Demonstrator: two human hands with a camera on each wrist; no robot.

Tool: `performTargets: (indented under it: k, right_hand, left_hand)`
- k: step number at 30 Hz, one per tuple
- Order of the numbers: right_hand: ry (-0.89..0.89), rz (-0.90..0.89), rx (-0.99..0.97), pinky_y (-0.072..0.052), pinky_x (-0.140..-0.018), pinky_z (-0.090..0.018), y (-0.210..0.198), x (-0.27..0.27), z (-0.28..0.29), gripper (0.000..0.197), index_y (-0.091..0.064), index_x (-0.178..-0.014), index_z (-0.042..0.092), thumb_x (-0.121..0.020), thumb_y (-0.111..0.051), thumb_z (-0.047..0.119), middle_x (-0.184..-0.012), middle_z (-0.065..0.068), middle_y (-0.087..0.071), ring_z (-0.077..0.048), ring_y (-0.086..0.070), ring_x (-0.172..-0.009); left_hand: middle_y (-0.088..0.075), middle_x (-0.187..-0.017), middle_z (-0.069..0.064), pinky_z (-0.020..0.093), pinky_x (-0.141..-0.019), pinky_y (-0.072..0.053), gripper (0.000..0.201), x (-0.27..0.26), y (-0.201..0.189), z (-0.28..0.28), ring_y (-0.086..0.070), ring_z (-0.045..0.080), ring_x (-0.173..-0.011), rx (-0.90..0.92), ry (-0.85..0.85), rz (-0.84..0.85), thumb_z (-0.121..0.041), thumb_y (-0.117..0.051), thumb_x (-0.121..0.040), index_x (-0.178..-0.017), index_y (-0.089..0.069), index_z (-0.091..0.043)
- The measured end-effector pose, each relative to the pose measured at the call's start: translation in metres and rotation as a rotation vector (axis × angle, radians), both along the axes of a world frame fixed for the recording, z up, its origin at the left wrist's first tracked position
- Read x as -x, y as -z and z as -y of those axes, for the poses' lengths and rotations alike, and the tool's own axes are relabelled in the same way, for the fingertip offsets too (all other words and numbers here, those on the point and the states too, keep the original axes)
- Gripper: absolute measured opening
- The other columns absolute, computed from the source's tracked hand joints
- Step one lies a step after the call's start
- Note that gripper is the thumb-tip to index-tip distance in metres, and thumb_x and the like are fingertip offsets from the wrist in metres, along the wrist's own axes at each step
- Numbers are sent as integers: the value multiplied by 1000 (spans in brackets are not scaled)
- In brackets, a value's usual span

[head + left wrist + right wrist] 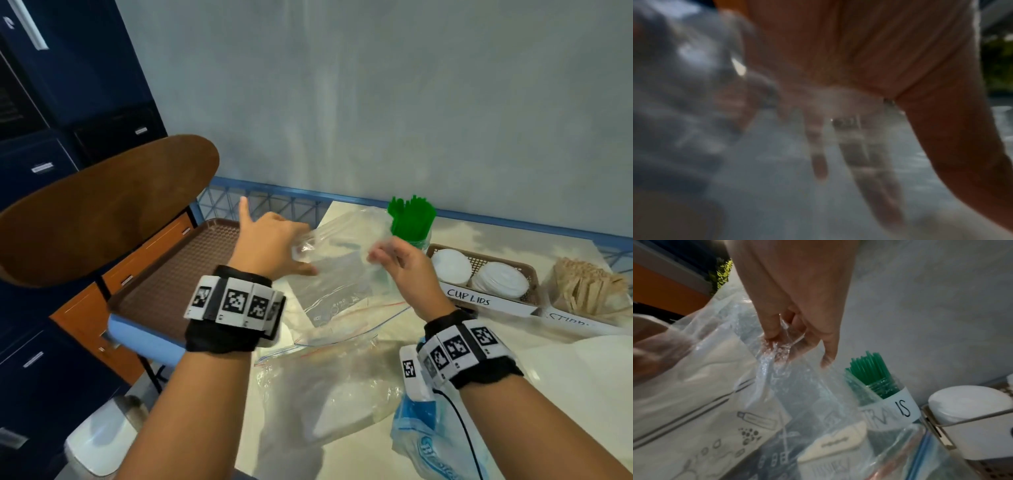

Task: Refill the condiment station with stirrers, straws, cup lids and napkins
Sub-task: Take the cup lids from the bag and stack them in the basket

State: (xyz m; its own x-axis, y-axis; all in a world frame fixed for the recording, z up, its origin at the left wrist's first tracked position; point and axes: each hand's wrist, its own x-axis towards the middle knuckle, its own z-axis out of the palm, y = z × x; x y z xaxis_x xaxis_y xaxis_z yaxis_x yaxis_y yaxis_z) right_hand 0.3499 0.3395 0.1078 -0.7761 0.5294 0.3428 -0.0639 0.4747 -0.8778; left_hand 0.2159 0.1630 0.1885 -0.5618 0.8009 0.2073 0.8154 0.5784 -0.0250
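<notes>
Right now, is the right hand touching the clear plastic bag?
Touching. In the right wrist view the right hand pinches a crumpled fold of the clear plastic bag between its fingertips.

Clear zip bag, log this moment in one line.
both hands holding clear zip bag | bag looks empty | green straws in jar | cup lids in basket

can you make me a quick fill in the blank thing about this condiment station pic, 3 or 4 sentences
1. The straws standing in the jar are ______ in colour.
2. The brown basket holding the white lids carries a label that reads "CUP ______".
3. The right hand pinches a clear plastic ______ held up over the counter.
4. The wooden stirrers sit to the ______ of the lid basket in the head view.

Missing words: green; LIDS; bag; right
</notes>
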Motion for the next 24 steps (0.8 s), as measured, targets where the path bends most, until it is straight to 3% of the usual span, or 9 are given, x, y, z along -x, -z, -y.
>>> performTargets:
  k: [4, 7, 9, 10, 12, 15, 18, 21, 24]
  right_hand:
    - [62, -10, 63, -46, -89, -34, 6, -3, -6, 21, -58, -83, 32, -92, -53, 14, -81, 8, -66, -16, -62, -83]
    - [77, -52, 216, -45, -87, -26, 6, 1, 0, 18, -57, -86, 26, -94, -50, 12, -80, 7, -64, -8, -62, -80]
    - [63, -108, 318, -45, -88, -23, 3, 3, 6, 18, -57, -88, 24, -96, -47, 11, -81, 6, -63, -6, -61, -79]
    - [54, -127, 344, -46, -86, -21, 2, 4, 7, 18, -57, -89, 23, -96, -45, 11, -82, 5, -62, -6, -61, -80]
    - [22, -135, 372, -46, -78, -15, -1, 5, 11, 20, -56, -89, 22, -97, -43, 10, -84, 3, -60, -5, -60, -79]
    - [-25, -138, 353, -42, -82, -17, -2, 7, 15, 22, -57, -85, 24, -96, -45, 9, -91, 2, -59, -7, -57, -89]
    - [-12, -140, 268, -38, -89, -17, -4, 7, 18, 22, -57, -83, 31, -95, -48, 16, -112, -1, -56, -5, -51, -106]
    - [-52, -195, 269, -40, -93, -16, -7, 0, 22, 18, -58, -88, 25, -96, -46, 14, -109, 2, -59, -5, -54, -106]
    - [-123, -149, 282, -40, -85, -7, -6, -14, 25, 17, -58, -90, 18, -97, -44, 13, -88, 9, -69, 1, -60, -92]
  left_hand:
    - [-63, -77, -8, 59, -112, 0, 17, 26, 1, 32, -61, 17, -96, -201, -133, 12, -40, -58, -87, -85, -68, -26]
    - [-67, -90, -11, 54, -110, -21, 20, 38, 15, 43, -59, 7, -82, -616, -85, 265, -47, -61, -84, -95, -66, -31]
    - [-63, -103, -12, 26, -96, -44, 43, 38, 25, 50, -57, 2, -87, -818, 11, 623, -37, -71, -77, -117, -58, -26]
    - [-61, -105, -13, 9, -85, -45, 51, 37, 33, 53, -57, -3, -88, -817, 21, 743, -27, -74, -75, -122, -54, -22]
    - [-60, -104, -16, -3, -73, -39, 49, 37, 51, 59, -56, -14, -86, -682, 16, 792, -16, -75, -75, -120, -55, -20]
    - [-69, -88, -14, 7, -70, -44, 15, 34, 69, 62, -60, -11, -72, -721, 23, 836, -10, -69, -80, -93, -68, -18]
    - [-69, -81, -3, 14, -51, -41, 12, 29, 73, 63, -55, -2, -50, -933, -1, 896, -8, -62, -85, -77, -60, -17]
    - [-66, -104, 17, 19, -56, -49, 3, 17, 78, 67, -68, 13, -77, -1043, 55, 949, -8, -56, -89, -89, -57, -10]
    - [-69, -95, 8, 12, -65, -49, 34, -3, 88, 76, -66, 1, -82, -1074, -19, 902, -20, -63, -84, -108, -61, 4]
